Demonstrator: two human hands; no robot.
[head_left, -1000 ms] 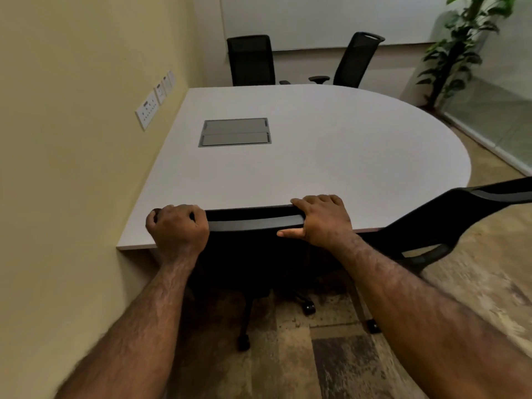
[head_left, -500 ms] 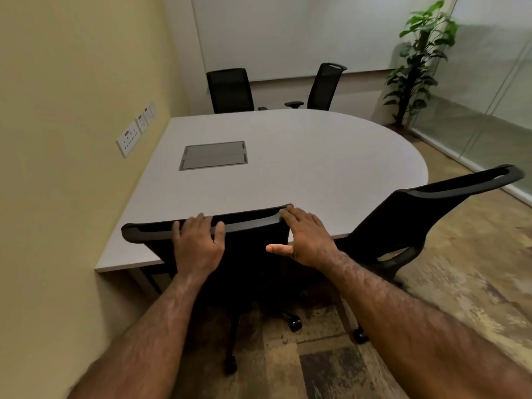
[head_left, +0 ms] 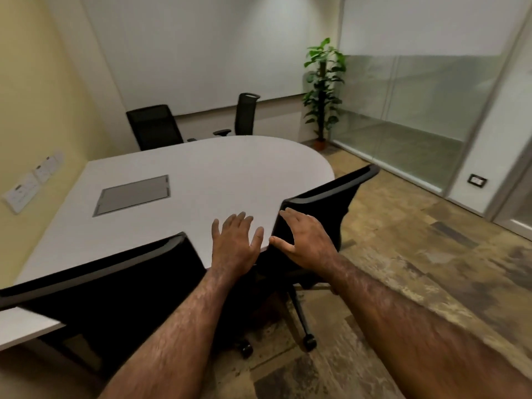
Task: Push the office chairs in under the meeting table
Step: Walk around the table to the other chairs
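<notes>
A white meeting table (head_left: 218,180) with a rounded right end fills the middle. A black mesh office chair (head_left: 100,300) sits at its near edge on the left, backrest against the tabletop. A second black chair (head_left: 325,208) stands at an angle by the table's near right curve. My left hand (head_left: 234,243) hovers open over the table edge between the two chairs, holding nothing. My right hand (head_left: 302,240) is open, fingers spread, at the left end of the second chair's backrest; contact is unclear. Two more black chairs (head_left: 155,126) (head_left: 246,113) stand at the far side.
A yellow wall with sockets (head_left: 31,180) runs along the table's left. A potted plant (head_left: 324,90) stands in the far corner beside a frosted glass partition (head_left: 403,110). Patterned carpet (head_left: 417,254) spreads to the right. A grey cable hatch (head_left: 132,194) sits in the tabletop.
Both hands have let go of the left chair's backrest and moved right toward the second chair. The view has swung right and lifted.
</notes>
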